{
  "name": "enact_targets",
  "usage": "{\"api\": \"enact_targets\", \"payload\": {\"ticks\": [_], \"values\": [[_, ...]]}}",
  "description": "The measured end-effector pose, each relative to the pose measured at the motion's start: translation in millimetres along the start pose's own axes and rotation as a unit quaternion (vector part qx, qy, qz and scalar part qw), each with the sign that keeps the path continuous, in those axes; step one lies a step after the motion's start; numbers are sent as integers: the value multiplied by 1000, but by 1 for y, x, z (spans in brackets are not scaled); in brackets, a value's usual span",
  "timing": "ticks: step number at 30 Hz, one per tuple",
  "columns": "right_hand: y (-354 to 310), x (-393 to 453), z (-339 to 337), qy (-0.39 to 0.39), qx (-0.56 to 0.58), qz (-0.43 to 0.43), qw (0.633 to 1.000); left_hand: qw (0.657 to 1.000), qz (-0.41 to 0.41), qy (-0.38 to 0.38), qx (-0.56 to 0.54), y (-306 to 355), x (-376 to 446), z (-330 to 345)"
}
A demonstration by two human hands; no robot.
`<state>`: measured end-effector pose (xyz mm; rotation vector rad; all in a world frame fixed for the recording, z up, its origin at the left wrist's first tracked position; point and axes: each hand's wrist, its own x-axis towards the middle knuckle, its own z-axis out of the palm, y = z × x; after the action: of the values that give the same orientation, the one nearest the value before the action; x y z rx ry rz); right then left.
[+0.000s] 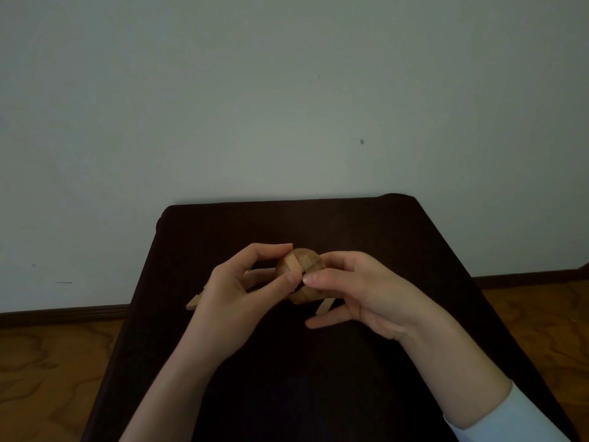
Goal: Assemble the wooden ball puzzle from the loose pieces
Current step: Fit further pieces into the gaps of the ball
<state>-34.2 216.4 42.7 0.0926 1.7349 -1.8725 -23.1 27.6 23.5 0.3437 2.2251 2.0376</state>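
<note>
The part-built wooden ball (301, 275) sat between both hands above the dark tabletop (382, 237). The left hand (237, 293) pinched it with curled thumb and forefinger at its left side; the right hand (360, 290) gripped its right side, thumb on the front seam, lower fingers loose. It looked light, stiff and smooth — likely to slip or spring apart unless squeezed across its seams. Loose pieces lay by the hands: one (194, 302) just left of the left hand, another (325, 307) under the right fingers. No containers were in view.
</note>
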Motion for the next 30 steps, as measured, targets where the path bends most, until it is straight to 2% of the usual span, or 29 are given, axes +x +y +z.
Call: {"api": "enact_targets", "payload": {"ticks": [6,12,21,26,30], "values": [[2,0,3,21,1,-47,999,1000,5,-4,-5,2,0,-3],[5,1,8,77,-57,-108,990,999,3,-3,-34,5,0,-4],[11,1,19,108,-129,-201,965,998,13,20,-53,7,-1,-4],[13,2,20,100,-161,-214,958,998,22,34,-44,6,0,-3],[12,4,20,87,-137,-205,965,998,23,45,-33,6,0,-4]]}}
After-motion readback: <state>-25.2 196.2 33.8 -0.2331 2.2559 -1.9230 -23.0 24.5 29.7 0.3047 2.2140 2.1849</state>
